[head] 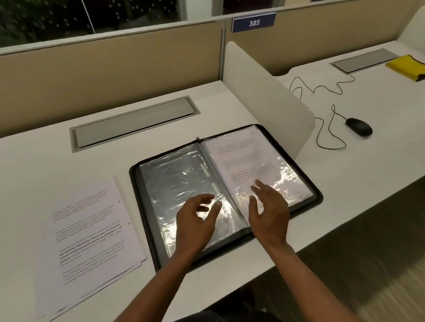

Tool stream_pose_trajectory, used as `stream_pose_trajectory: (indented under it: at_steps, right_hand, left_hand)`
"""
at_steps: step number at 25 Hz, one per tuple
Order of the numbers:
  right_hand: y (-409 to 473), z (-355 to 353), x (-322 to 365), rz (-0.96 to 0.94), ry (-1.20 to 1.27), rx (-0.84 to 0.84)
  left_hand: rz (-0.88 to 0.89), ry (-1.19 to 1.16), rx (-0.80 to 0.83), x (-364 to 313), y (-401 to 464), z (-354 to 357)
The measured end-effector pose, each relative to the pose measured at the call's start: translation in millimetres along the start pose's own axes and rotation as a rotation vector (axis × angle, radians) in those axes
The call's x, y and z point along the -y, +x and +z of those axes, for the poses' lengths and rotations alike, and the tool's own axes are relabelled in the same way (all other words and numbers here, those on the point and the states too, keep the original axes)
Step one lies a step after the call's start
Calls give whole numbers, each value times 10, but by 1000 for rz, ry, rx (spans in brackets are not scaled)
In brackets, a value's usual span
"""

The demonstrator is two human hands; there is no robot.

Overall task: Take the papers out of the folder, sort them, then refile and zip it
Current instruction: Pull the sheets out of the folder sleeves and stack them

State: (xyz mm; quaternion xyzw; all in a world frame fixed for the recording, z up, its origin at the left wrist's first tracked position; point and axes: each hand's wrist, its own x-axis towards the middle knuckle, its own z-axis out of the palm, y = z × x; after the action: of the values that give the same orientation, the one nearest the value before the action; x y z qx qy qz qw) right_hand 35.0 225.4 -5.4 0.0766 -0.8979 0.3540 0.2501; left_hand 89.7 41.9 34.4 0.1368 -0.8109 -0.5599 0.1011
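Observation:
A black zip folder [142, 209] lies open on the white desk, with clear plastic sleeves inside. The left sleeve [176, 181] looks empty and shiny. On the right side, a sleeve holds a printed sheet [243, 157]. A stack of printed papers [89, 237] lies fanned on the desk left of the folder. My left hand [197, 224] hovers over the lower part of the left sleeve, fingers loosely bent, holding nothing. My right hand [268, 212] is over the lower edge of the right page near the spine, fingers spread and relaxed.
A grey cable hatch [134, 122] sits behind the folder. A white divider panel [265, 95] stands to the right. Beyond it are a black mouse [359, 126] with its cord and a yellow pouch [411, 67]. The desk's front edge runs just below the folder.

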Motion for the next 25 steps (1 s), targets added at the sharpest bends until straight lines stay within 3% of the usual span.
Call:
stream_pose_trajectory:
  at_steps: [4, 7, 10, 12, 15, 18, 21, 25]
  right_hand:
    - [-223, 11, 311, -367, 76, 344]
    - [-341, -23, 317, -378, 164, 553]
    - [-204, -104, 120, -89, 338, 397]
    - [-15, -141, -193, 142, 147, 277]
    - [232, -229, -717, 465, -316, 508]
    - [227, -262, -928, 400, -454, 628]
    - [211, -227, -912, 302, -297, 466]
    - [405, -334, -694, 497, 267, 208]
  left_hand:
    - [-146, -109, 58, -303, 179, 110]
    - [-228, -124, -62, -198, 238, 83]
    - [-340, -208, -172, 66, 209, -44]
    - [-384, -195, -227, 269, 166, -172]
    - [-412, -49, -273, 476, 109, -326]
    - [-299, 295, -276, 558, 74, -305]
    - [-32, 483, -274, 460, 118, -160]
    - [149, 340, 28, 106, 156, 416]
